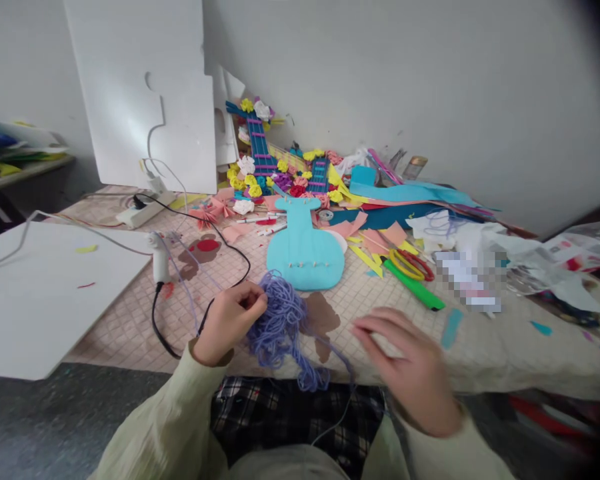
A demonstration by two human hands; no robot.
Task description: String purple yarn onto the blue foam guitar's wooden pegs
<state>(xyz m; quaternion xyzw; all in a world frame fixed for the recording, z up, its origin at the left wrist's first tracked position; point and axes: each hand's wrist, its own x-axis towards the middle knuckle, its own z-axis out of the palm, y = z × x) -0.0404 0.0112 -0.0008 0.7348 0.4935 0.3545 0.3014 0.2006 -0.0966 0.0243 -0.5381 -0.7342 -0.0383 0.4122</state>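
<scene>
Find one purple yarn bundle (280, 320) on the worktop (363, 293), three o'clock from the nearer left grip (231, 315), apart from the right grip (407, 360), stretched eleven to five. See left pinched together, right curled, blurred at the tips; cannot tell whether on strands. Count one turquoise board (305, 250) at one o'clock, four lower pegs (315, 265).

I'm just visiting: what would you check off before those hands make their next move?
1. Purple yarn free of tangles: not ok; it lies in a loose, jumbled pile.
2. Left hand gripping a strand: cannot tell; its thumb and finger are at the pile, but any strand between them is unclear.
3. Right hand gripping a strand: cannot tell; it is apart from the pile.
4. Turquoise cutout not covered by the hands: ok; its row of small pegs shows.
5. Green tool not under either hand: ok.
</scene>
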